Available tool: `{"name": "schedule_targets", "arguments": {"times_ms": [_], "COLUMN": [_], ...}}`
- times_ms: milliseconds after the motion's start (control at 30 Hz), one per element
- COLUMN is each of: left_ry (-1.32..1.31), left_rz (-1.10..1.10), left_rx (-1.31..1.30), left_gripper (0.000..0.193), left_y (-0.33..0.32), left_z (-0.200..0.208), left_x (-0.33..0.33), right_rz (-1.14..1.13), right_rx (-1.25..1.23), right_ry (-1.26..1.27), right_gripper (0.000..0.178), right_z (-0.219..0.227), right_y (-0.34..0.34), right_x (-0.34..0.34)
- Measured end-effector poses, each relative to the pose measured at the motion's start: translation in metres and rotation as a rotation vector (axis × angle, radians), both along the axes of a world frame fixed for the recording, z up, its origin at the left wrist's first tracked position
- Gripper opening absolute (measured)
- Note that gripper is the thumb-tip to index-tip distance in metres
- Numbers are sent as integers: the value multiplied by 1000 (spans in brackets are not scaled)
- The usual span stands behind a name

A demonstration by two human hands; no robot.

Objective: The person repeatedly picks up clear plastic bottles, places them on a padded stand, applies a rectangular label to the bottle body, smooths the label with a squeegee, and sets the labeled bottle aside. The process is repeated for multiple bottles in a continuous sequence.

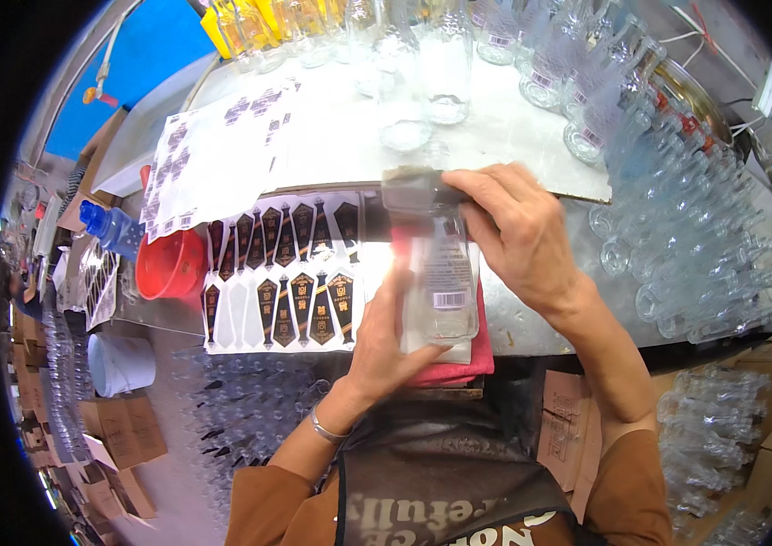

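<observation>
A clear glass bottle (448, 273) with small print and a barcode label lies above a folded pink cloth (482, 341) at the table's near edge. My left hand (380, 328) grips its lower left side, the thumb across the base. My right hand (518, 214) is closed on a blurred dark grey, flat piece (411, 193) at the bottle's far end; motion smears it and I cannot tell its kind. To the left of the bottle lies a sticker sheet (286, 264) with rows of black tie-shaped labels. Some label places on it show only blank outlines.
White sheets with purple labels (213, 155) overlap the raised white board (340, 127). Several labelled bottles (448, 82) stand on it. Many clear bottles (704, 246) crowd the right side. At left are a red bucket (170, 264), a blue bottle (111, 227) and cardboard boxes (126, 432).
</observation>
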State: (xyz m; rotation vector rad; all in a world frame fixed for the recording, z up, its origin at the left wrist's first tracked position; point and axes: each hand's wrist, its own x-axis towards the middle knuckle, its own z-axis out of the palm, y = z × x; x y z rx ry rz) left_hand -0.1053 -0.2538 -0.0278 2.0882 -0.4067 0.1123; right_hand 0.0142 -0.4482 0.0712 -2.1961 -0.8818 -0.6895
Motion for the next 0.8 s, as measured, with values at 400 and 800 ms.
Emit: {"name": "schedule_targets", "arguments": {"times_ms": [400,800], "left_ry": [-160,-79], "left_rz": [201,39], "left_rx": [-114,-175], "left_gripper": [130,128], "left_y": [-18,-6], "left_z": [-6,-6], "left_x": [-7,-7], "right_rz": [151,337], "right_rx": [-249,-272], "right_ry": [-73,177], "right_gripper": [16,8], "right_z": [-2,-10], "right_y": [23,-10], "right_x": [-21,-46]}}
